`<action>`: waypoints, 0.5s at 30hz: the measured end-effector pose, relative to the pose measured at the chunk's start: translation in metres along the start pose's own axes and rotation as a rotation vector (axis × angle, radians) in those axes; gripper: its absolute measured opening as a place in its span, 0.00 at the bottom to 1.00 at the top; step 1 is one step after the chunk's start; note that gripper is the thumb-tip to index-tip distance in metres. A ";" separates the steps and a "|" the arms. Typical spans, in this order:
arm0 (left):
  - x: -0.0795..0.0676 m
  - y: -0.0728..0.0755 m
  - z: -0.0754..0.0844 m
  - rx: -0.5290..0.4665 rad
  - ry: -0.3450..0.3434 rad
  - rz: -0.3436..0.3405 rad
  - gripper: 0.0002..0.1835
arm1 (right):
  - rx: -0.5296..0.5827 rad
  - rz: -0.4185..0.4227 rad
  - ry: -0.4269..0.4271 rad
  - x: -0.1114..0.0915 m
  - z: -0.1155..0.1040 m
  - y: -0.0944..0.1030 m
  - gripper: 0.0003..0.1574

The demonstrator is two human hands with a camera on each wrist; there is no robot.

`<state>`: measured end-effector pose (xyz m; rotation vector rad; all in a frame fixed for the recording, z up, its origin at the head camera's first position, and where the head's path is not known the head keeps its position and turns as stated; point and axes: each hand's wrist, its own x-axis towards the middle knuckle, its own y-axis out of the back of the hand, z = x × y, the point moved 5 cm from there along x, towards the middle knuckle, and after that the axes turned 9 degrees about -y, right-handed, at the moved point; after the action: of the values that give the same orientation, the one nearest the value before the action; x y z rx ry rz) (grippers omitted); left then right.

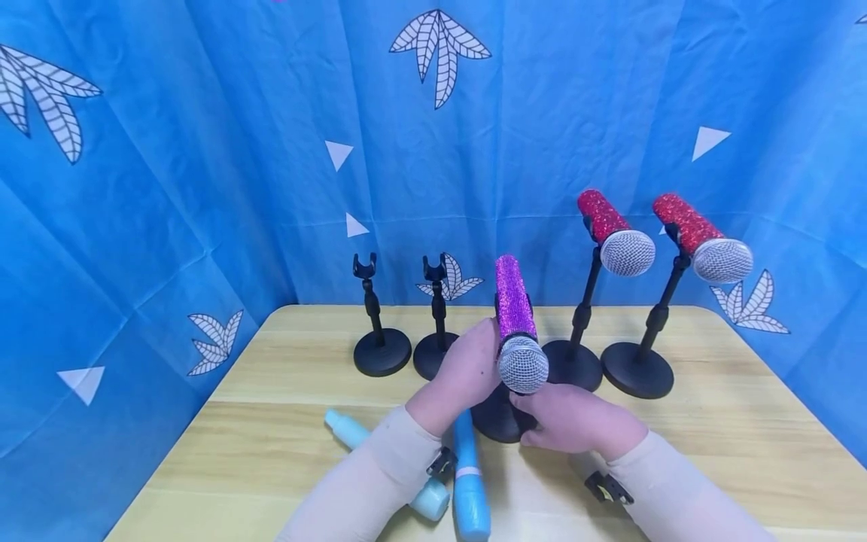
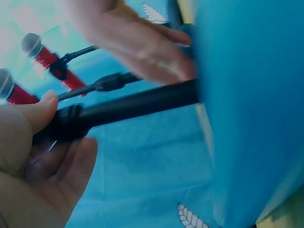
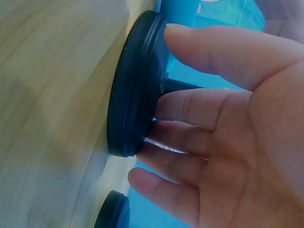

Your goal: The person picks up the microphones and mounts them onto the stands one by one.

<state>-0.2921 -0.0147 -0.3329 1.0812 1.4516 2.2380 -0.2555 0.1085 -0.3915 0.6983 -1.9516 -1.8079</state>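
A purple glittery microphone (image 1: 516,305) with a silver mesh head rests in the clip of a black tabletop stand (image 1: 497,418), its head tilted toward me. My left hand (image 1: 467,365) is around the upright just below the clip. In the left wrist view, its thumb and fingers curl round the black collar (image 2: 71,121) of the pole. Low at the stand's round base (image 3: 137,85) is my right hand (image 1: 582,418). Its fingers (image 3: 185,109) reach over the top of the base, fairly straight, with the thumb at the rim.
To the right, two stands carry red glittery microphones (image 1: 612,233) (image 1: 704,237). Two stands with bare clips (image 1: 372,324) (image 1: 439,316) are at the left. Two light blue rod-like objects (image 1: 348,429) (image 1: 470,493) lie near my left forearm on the wooden table (image 1: 257,421). A blue curtain (image 1: 576,98) hangs behind.
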 end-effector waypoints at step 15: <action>-0.004 0.007 -0.004 -0.276 0.076 -0.031 0.20 | 0.034 -0.001 0.029 0.000 0.005 0.000 0.36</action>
<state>-0.2913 -0.0229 -0.3299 0.8890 1.1330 2.3912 -0.2580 0.1126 -0.3919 0.7321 -1.9676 -1.7594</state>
